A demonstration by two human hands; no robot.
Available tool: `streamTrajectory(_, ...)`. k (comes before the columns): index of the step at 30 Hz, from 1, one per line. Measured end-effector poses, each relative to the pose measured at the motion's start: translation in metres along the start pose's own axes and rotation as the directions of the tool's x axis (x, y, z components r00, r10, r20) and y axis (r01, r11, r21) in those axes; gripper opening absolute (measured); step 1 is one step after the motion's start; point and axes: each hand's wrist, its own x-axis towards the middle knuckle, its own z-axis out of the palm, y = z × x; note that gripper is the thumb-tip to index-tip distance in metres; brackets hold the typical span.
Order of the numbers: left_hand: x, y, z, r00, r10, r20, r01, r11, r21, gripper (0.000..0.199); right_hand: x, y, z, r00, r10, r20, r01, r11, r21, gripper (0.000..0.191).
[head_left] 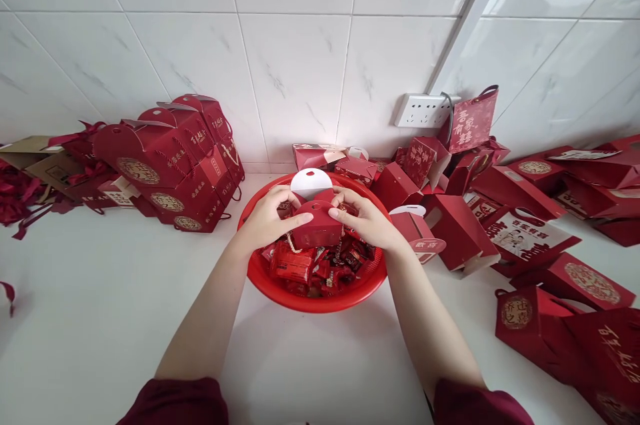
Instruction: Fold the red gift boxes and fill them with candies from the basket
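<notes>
Between my two hands is a small red gift box (316,230) with a gold cord and a raised flap that is white inside. My left hand (273,217) grips its left side, thumb on the front top edge and fingers behind. On the right side my right hand (365,217) holds it the same way, thumb and fingers closed on the top panels. The box is over a red plastic basket (315,303), above red-wrapped sweets (295,266). Whether its underside rests on the sweets I cannot tell.
Stacked red gift boxes (170,165) stand at the left, with dark red ribbons (20,195) beyond. Many more red boxes (460,231) lie across the right side. A white power strip (425,110) is against the tiled wall. All of this is on a white tabletop (125,298).
</notes>
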Motion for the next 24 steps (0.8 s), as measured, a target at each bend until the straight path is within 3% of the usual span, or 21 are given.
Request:
streamTrajectory(4,-0.001,-0.007,0.0,0.998,-0.056,0.027,0.058,0.997,-0.06,0.043,0.001,0.015,0.001,0.999,0.041,-0.031,-0.037,0.993,0.108,0.033)
streamTrajectory(5,-0.001,-0.007,0.001,0.998,-0.065,0.023,0.066,0.993,-0.094,0.051,0.001,0.018,0.001,0.998,0.051,-0.04,-0.046,0.991,0.123,0.046)
streamTrajectory(8,-0.003,-0.006,0.003,0.996,-0.091,0.028,0.093,0.989,-0.112,0.1,-0.001,0.02,0.001,0.998,0.053,-0.033,-0.05,0.994,0.096,0.091)
streamTrajectory(10,-0.003,-0.005,0.003,0.993,-0.095,0.066,0.097,0.995,-0.037,0.119,-0.003,0.017,0.0,1.0,0.003,-0.013,-0.003,1.0,0.026,0.096)
streamTrajectory(12,-0.003,-0.005,0.002,0.993,-0.069,0.1,0.066,0.997,0.03,0.114,-0.004,0.012,-0.002,0.996,-0.09,0.024,0.091,0.994,-0.064,0.08)
streamTrajectory(16,0.0,-0.006,-0.001,0.994,0.012,0.106,-0.024,0.993,0.113,0.084,-0.005,0.001,-0.008,0.969,-0.205,0.14,0.231,0.951,-0.208,0.029)
streamTrajectory(21,-0.003,0.003,-0.003,0.986,0.087,0.142,-0.123,0.955,0.27,0.053,-0.004,0.0,-0.011,0.979,-0.115,0.17,0.159,0.949,-0.271,0.022)
streamTrajectory(24,-0.009,0.014,0.001,0.975,0.088,0.203,-0.169,0.888,0.427,0.051,-0.005,0.0,-0.01,0.985,-0.105,0.139,0.138,0.958,-0.25,0.016)
